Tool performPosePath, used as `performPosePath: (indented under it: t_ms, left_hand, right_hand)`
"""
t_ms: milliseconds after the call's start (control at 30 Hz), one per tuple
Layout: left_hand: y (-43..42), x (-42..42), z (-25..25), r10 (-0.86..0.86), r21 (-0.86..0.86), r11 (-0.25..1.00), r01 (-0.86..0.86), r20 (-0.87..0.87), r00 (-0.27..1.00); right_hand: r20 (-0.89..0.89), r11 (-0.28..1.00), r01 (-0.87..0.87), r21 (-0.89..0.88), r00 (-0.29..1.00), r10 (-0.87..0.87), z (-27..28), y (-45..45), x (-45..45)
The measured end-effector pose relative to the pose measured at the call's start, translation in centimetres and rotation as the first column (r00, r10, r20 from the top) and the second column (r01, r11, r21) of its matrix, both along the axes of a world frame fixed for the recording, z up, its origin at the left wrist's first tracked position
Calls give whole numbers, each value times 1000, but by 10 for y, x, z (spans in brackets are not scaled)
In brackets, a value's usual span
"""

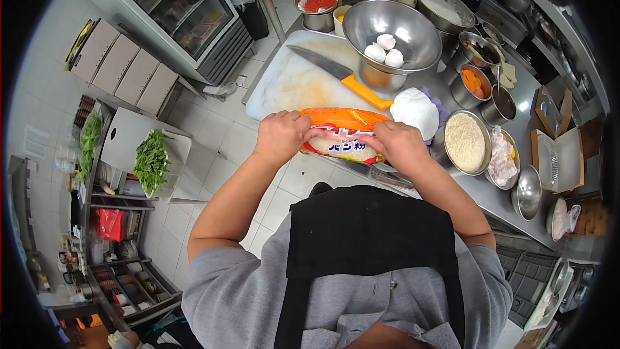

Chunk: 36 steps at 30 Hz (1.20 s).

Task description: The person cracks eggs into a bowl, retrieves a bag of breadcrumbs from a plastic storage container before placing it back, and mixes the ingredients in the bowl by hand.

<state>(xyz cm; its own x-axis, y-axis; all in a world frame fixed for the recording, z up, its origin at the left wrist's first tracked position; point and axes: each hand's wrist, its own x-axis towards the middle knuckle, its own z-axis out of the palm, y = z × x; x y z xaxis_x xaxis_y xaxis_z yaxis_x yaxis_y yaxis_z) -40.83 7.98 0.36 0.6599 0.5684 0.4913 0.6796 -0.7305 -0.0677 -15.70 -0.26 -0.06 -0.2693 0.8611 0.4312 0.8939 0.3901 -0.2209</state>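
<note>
An orange and clear plastic bag of panko breadcrumbs (342,147), printed with red and blue lettering, is stretched between my two hands over the near edge of the cutting board. My left hand (281,134) grips its left end, fingers curled over the top. At the right end, my right hand (400,141) is closed on the bag in the same way. Just beyond it lies a large knife (367,92) with an orange handle, its blade across the white cutting board (274,94). A crumpled white cloth or bag (413,111) sits beyond my right hand.
A steel bowl (358,22) holds several white eggs or shells (385,53). To the right stand a pot of pale crumbs (466,142), a container of orange pieces (475,83) and a small bowl (527,192). Leafy greens (152,161) and a glass-door fridge (181,13) are left.
</note>
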Motion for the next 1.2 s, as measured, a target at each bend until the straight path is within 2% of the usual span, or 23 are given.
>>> performPosePath:
  t_ms: [67, 133, 167, 233, 267, 333, 433, 500, 533, 667, 700, 733, 767, 800, 833, 867, 900, 933, 967, 1067, 1100, 1133, 1200]
  left_hand:
    - [1, 2, 1, 15, -19, 1000, -15, 1, 1000]
    - [1, 4, 3, 108, -148, 982, -119, -80, 991]
    - [2, 5, 6, 108, -148, 982, -119, -81, 991]
    - [4, 9, 14, 165, -427, 878, -216, -153, 974]
    - [7, 12, 21, 163, -428, 878, -215, -154, 974]
    - [14, 17, 32, 207, -684, 659, -314, -236, 949]
    - [33, 17, 24, 215, -775, 565, -283, -193, 957]
    - [49, 16, 14, 204, -802, 535, -265, -182, 962]
    - [52, 18, 16, 196, -827, 505, -249, -171, 966]
    - [60, 28, 25, 167, -796, 503, -336, -292, 942]
    - [55, 32, 22, 183, -587, 727, -356, -334, 925]
    - [50, 36, 19, 211, -323, 884, -337, -368, 906]
    - [45, 40, 14, 202, -324, 887, -329, -369, 907]
    - [41, 44, 8, 105, -153, 978, -143, -232, 967]
    - [37, 48, 4, -30, 47, 998, 36, -112, 993]
    - [36, 50, 3, -46, 45, 998, 51, -111, 993]
    - [36, 49, 3, -144, -306, 941, 147, 31, 989]
    - [37, 48, 3, -186, -602, 753, 265, 191, 964]
    - [42, 42, -2, -151, -669, 677, 305, 279, 948]
    - [41, 38, -1, -278, -622, 669, 407, 300, 913]
    - [39, 40, 2, -331, -602, 722, 341, 132, 934]
    - [38, 46, 6, -347, -600, 718, 353, 132, 929]
    - [35, 55, 9, -302, -582, 786, 207, -69, 951]
  right_hand:
    - [5, 997, 18, -71, 1000, -18, -2, 6, 1]
    - [8, 990, 33, -139, 999, -32, 0, 12, 2]
    - [-47, 976, 40, -214, 998, -51, 2, 14, 2]
    - [-101, 956, 43, -290, 992, -76, 3, 20, 4]
    - [-141, 930, 34, -367, 986, -92, 3, 24, 5]
    - [-178, 897, 23, -442, 978, -113, 3, 32, 8]
    - [-292, 848, -35, -529, 946, -144, -2, 46, 13]
    - [-434, 765, -129, -632, 876, -211, -4, 56, 16]
    - [-433, 764, -125, -633, 875, -216, -4, 61, 17]
    - [-405, 742, -128, -658, 891, -206, -5, 75, 20]
    - [-357, 732, -102, -674, 912, -201, -4, 76, 20]
    - [-308, 722, -75, -688, 930, -198, -1, 77, 18]
    - [-250, 686, -32, -727, 942, -222, 4, 75, 18]
    - [-250, 685, -25, -728, 940, -232, 6, 73, 16]
    - [-225, 716, -10, -698, 952, -207, 8, 71, 15]
    - [-198, 746, 6, -666, 963, -184, 8, 69, 15]
    - [-177, 759, 14, -650, 970, -169, 8, 68, 16]
    - [-176, 758, 30, -652, 966, -189, 8, 66, 15]
    - [-155, 758, 49, -650, 968, -196, 9, 66, 14]
    - [-104, 775, 99, -624, 972, -208, 2, 62, 13]
    - [-100, 813, 116, -571, 973, -209, -1, 60, 12]
    - [-94, 848, 132, -514, 974, -208, 0, 57, 10]
    - [-76, 845, 157, -512, 971, -227, 4, 53, 8]
